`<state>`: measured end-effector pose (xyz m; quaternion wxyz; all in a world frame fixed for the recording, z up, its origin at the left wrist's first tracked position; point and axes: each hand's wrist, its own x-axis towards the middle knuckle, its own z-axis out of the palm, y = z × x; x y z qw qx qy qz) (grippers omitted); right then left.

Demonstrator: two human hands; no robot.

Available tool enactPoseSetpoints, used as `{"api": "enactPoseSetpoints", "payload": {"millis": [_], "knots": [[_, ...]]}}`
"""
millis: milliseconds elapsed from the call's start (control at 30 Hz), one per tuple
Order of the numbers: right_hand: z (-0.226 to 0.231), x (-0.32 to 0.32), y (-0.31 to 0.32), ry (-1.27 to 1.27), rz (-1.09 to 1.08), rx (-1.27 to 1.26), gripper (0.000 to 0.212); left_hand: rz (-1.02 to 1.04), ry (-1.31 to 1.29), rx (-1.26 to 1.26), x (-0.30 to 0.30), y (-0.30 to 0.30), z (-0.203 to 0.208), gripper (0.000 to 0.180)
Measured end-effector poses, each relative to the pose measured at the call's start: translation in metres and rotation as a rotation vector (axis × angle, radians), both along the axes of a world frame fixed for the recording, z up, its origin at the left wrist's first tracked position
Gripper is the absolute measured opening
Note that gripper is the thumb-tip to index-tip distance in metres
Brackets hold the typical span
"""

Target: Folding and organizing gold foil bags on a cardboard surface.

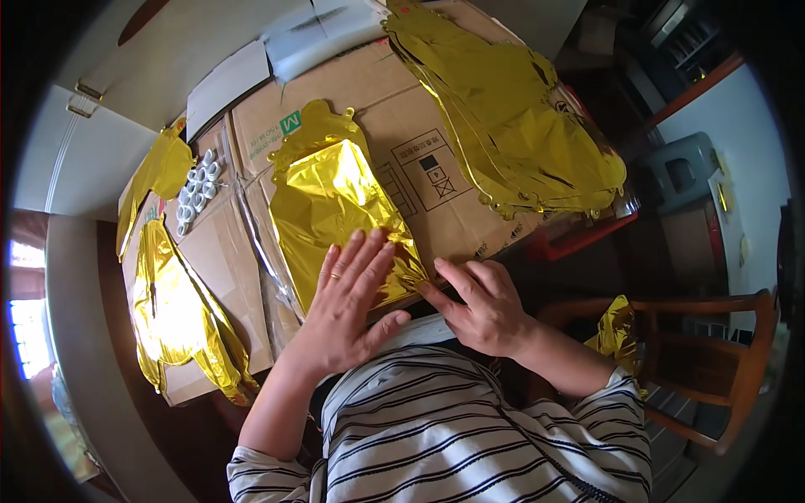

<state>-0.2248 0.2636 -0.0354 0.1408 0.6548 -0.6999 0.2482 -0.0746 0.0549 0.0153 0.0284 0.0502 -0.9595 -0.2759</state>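
A flat, uninflated gold foil balloon (323, 201) lies in front of me on a cardboard-covered table, its scalloped end pointing away. My left hand (348, 306) rests on its near part with the fingers stretched out flat; a ring is on one finger. At the near right corner, where the foil is creased and drawn together, my right hand (482, 306) pinches the edge between thumb and bent fingers. Exactly how much foil sits between those fingertips is hard to see.
To the right lies a layered pile of gold foil balloons (511, 109). More gold foil (180, 310) is at the left, near several small white rolls (199, 189). Cardboard (419, 101) covers the table. A wooden chair (713, 369) stands on the right with gold foil beside it.
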Motion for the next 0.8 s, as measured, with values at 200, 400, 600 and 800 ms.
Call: {"api": "enactPoseSetpoints", "payload": {"millis": [200, 400, 600, 800], "knots": [[0.000, 0.000, 0.000, -0.006, 0.000, 0.009, 0.037, 0.105, 0.197, -0.238, -0.030, 0.015, 0.008, 0.082], [0.005, -0.003, -0.002, 0.010, 0.013, 0.029, 0.036, 0.205, 0.208, -0.347, -0.059, -0.004, -0.020, 0.117], [0.007, -0.007, -0.002, 0.002, 0.044, 0.037, 0.038, 0.410, 0.272, -0.357, -0.080, -0.038, -0.031, 0.112], [0.018, -0.007, -0.005, -0.141, 0.058, 0.066, 0.043, 0.363, 0.531, -0.051, -0.052, -0.058, -0.011, 0.077]]}}
